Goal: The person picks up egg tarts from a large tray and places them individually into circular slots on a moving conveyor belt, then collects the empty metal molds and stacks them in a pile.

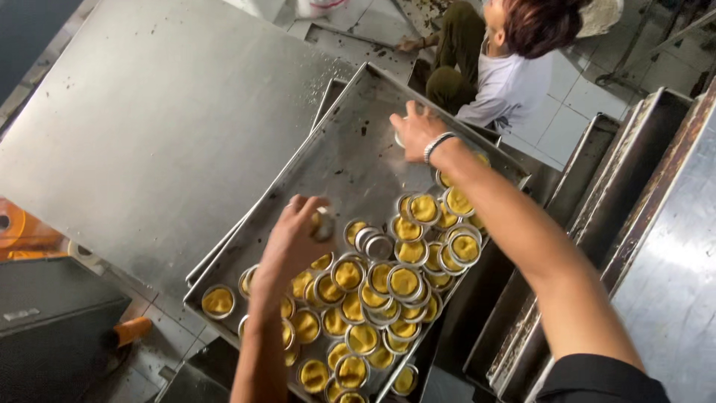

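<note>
A large metal baking tray (335, 157) lies tilted before me. Its near half holds several small round metal cups filled with yellow dough (388, 291). My left hand (294, 239) is closed around one small metal cup (322, 224) just above the pile. My right hand (418, 130), with a metal bracelet at the wrist, reaches to the tray's far side and presses on another small cup (399, 139), mostly hidden beneath the fingers. One filled cup (218, 301) sits alone at the tray's near left corner.
A wide steel tabletop (149, 127) spreads to the left. Stacked empty trays (656, 246) stand on the right. Another person in a white shirt (507, 82) crouches on the tiled floor beyond the tray. A dark box (52, 321) sits at lower left.
</note>
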